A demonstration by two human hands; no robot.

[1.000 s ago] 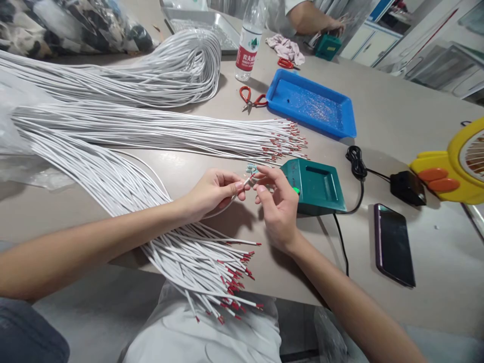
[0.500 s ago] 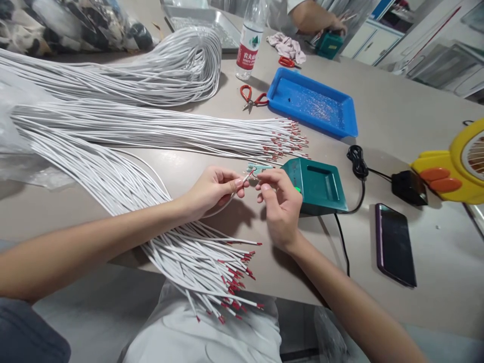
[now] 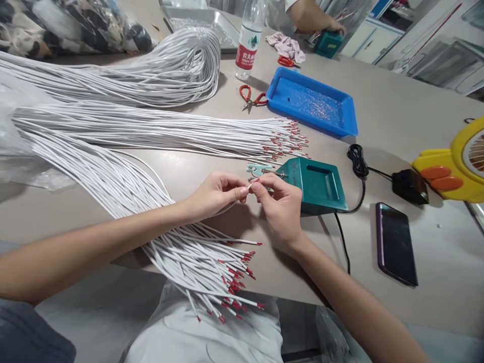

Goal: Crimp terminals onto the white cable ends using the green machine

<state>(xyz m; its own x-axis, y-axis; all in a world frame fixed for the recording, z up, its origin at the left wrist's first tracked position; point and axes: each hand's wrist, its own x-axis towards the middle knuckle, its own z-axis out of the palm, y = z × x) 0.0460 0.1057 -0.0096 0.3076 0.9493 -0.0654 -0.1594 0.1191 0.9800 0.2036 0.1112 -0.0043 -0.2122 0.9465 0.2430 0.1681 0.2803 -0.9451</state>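
Between thumb and fingers my left hand (image 3: 225, 194) pinches a white cable (image 3: 249, 186) close to its end. My right hand (image 3: 278, 204) is closed on the red tip of the same cable, thumb against forefinger. Just beyond my fingertips stands a green machine (image 3: 321, 186) with a small metal and pale-green front part (image 3: 260, 170). Under my left forearm a loose bundle of white cables (image 3: 200, 262) with red ends hangs over the table edge onto my lap. Another bundle (image 3: 170, 128) with red ends lies straight behind my hands.
A coiled cable bundle (image 3: 181, 70), a water bottle (image 3: 247, 45), red-handled cutters (image 3: 250, 98) and a blue tray (image 3: 313, 103) lie further back. On the right are a phone (image 3: 396, 244), a black adapter (image 3: 409, 188) and a yellow fan (image 3: 449, 166). A co-worker's arm (image 3: 313, 19) reaches another green machine (image 3: 328, 44).
My right hand has moved left to the cable end, and its thumb and forefinger have closed on the red tip. My left hand keeps its pinch on the cable.
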